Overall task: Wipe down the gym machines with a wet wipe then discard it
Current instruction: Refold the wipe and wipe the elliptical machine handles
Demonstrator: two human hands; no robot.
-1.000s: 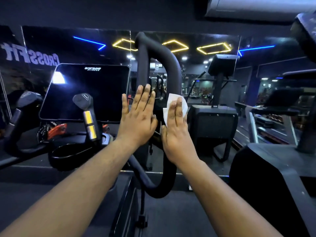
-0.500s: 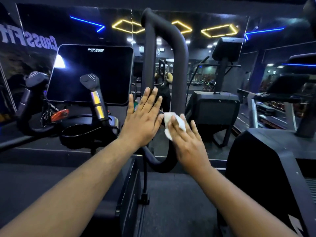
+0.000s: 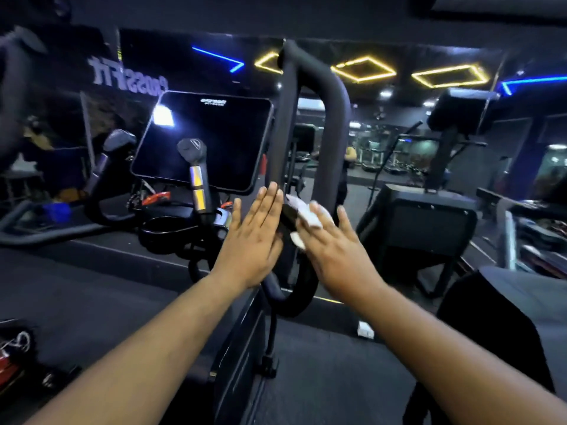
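Head view, one frame. Looped handlebar (image 3: 306,96): black padded tube, long axis near vertical, running from upper centre of the frame down to a curved bend at lower centre; its two uprights stand side by side with an open gap between them. Wet wipe (image 3: 308,214): white, crumpled, at frame centre, pressed against the right upright of the loop under the right hand (image 3: 333,250); most of it is covered by the fingers, so its outline cannot be read. Right hand: fingers straight and spread, flat on the wipe, pointing up and left. Left hand (image 3: 251,237): fingers straight and together, palm flat against the left upright, pointing up; it holds nothing. Console screen (image 3: 205,142): dark, tilted, left of centre, just beside the loop. Short grip with yellow bands (image 3: 196,176): upright, in front of the screen. Neighbouring machine (image 3: 429,222): right of centre, well apart from the loop, open floor between. Mirror wall behind, with blurred yellow and blue ceiling lights. Lower right: a dark machine body (image 3: 506,326), cut off by the frame edge.
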